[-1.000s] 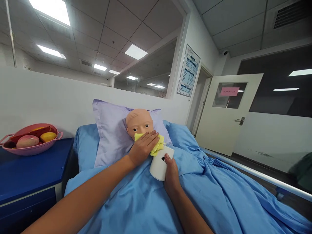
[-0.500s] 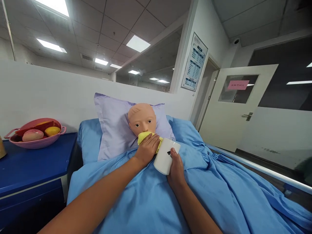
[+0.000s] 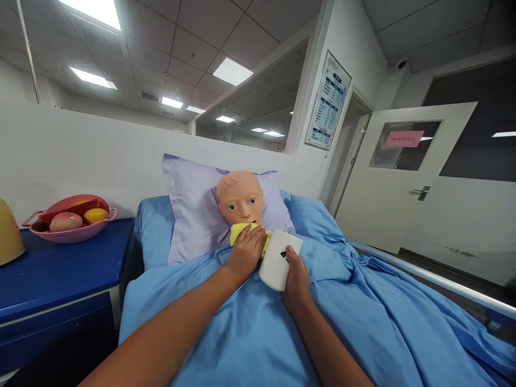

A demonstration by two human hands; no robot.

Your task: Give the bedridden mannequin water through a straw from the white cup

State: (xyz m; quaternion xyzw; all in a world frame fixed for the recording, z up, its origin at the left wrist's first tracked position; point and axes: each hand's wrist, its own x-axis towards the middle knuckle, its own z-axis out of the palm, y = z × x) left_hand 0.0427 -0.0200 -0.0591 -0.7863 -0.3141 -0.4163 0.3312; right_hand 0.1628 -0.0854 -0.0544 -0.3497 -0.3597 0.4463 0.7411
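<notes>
A mannequin head (image 3: 241,194) rests against a lilac pillow (image 3: 189,215), face up towards me. My left hand (image 3: 246,248) presses a yellow cloth (image 3: 238,230) against its chin, just below the mouth, with the fingers laid over the fabric. In my right hand (image 3: 297,277) is a white mug (image 3: 276,260) with a small black mark, tilted beside the cloth. The thumb lies on the mug's near side; the other fingers are hidden behind it. Under both forearms spreads a blue quilt (image 3: 242,333) that covers the body up to the neck.
At the left, a blue bedside cabinet (image 3: 80,269) bears a pink basket (image 3: 66,236) of fruit and a yellow object (image 3: 8,236) cut off by the frame. A pale bed rail (image 3: 435,282) runs along the right. Behind stand a white partition (image 3: 100,156) and an open door (image 3: 363,209).
My left hand and the cloth have slipped slightly down the face, so part of the mouth now shows. The mug stays beside them. My view has turned a little to the left.
</notes>
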